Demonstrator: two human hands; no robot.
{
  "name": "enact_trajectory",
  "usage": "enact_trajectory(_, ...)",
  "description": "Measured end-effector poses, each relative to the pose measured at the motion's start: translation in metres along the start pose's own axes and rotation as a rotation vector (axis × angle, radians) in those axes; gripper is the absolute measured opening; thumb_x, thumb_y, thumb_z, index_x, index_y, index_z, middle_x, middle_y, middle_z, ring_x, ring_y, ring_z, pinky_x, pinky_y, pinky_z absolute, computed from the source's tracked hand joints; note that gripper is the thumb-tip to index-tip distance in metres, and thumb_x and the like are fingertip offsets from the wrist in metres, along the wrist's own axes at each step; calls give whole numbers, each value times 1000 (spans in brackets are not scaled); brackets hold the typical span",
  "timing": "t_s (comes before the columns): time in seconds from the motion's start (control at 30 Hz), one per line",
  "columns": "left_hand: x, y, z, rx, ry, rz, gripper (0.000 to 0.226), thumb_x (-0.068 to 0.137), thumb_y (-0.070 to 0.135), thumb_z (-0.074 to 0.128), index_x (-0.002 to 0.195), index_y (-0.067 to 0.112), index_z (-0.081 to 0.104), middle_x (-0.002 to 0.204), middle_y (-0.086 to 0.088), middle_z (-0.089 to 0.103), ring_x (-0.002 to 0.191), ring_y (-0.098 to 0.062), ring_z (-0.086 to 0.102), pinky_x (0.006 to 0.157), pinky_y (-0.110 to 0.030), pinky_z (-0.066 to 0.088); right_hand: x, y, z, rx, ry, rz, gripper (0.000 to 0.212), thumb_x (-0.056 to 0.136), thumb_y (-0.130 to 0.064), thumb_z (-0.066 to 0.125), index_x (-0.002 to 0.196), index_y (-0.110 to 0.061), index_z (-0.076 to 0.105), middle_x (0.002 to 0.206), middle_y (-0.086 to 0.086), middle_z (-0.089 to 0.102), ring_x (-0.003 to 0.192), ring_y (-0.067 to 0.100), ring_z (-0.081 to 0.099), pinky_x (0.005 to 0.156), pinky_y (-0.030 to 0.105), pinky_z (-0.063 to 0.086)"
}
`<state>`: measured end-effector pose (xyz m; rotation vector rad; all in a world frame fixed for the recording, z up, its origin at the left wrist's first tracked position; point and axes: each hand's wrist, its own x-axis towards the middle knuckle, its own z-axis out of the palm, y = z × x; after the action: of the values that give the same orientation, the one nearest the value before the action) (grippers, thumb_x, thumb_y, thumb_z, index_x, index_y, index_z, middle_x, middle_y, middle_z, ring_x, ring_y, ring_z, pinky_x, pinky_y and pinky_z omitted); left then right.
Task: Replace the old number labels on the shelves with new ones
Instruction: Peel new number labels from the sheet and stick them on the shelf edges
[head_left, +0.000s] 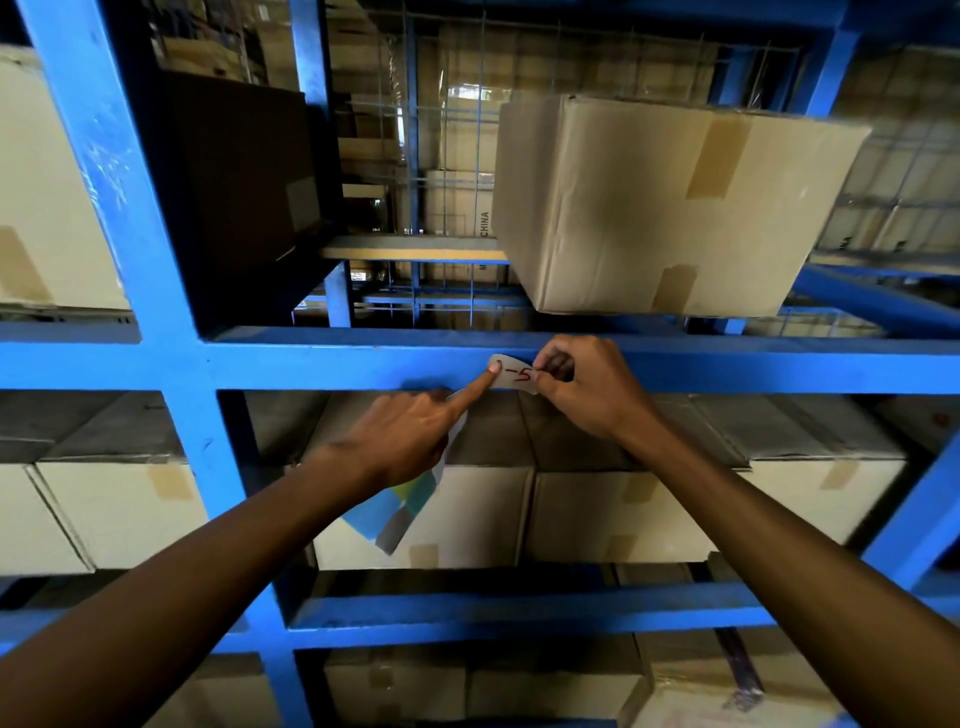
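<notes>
Pressing small white paper label marked in red (511, 373) flat against blue metal shelf beam (311, 361). Left hand (405, 431): index fingertip extended onto label's left end, remaining fingers curled around multicoloured sheet (410, 512), likely spare labels. Right hand (587, 387): fingers pinched on right edge for alignment.

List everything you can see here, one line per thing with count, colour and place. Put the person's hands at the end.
Shelf rack: one, blue metal, fills the view, several levels.
Label: one, white with red writing ending in "-5", on the front of the middle beam.
Large box: one, tan cardboard with tape, upper shelf, right.
Dark box: one, dark brown, upper shelf, left.
Cardboard boxes: a row, exact count unclear, pale, on the shelf below the beam; more lower down.
Sheet: one, white with blue, green and grey patches, held under the left hand.
Left hand: forefinger pressing the label's left end.
Right hand: pinching the label's right end.
</notes>
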<state>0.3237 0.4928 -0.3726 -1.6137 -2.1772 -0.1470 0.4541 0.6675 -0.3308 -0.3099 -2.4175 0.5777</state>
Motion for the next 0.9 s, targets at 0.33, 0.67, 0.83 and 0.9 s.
enact_trajectory(0.33, 3, -3, 8, 102, -18, -33, 101, 92, 25, 49, 124, 43, -45, 101, -10, 59, 57, -17, 41, 54, -31, 37, 4, 4, 5, -22, 33, 18, 6, 79, -13, 68, 84, -16, 65, 87, 4, 71, 70, 6, 57, 55, 12, 39)
enact_trajectory(0.67, 3, -1, 12, 124, 10, -19, 106, 90, 23, 53, 128, 39, -44, 105, -12, 63, 65, -20, 53, 53, -31, 38, 4, 4, 4, -6, 62, 10, 16, 82, -10, 66, 93, -16, 57, 84, -3, 65, 78, 8, 58, 53, 11, 37)
enact_trajectory(0.83, 2, 1, 13, 128, 27, -15, 104, 91, 23, 53, 129, 38, -43, 107, -12, 64, 70, -22, 56, 54, -30, 37, 3, 3, 4, -30, 122, -21, 20, 81, -10, 65, 95, -19, 52, 88, 3, 72, 85, 13, 65, 62, 23, 52)
enact_trajectory(0.9, 2, 0, 13, 122, 19, -17, 105, 90, 22, 53, 127, 39, -44, 107, -12, 63, 71, -24, 60, 54, -31, 39, 3, 3, 5, -31, 138, -21, 22, 80, -10, 66, 93, -21, 51, 85, 2, 72, 84, 14, 66, 65, 28, 55)
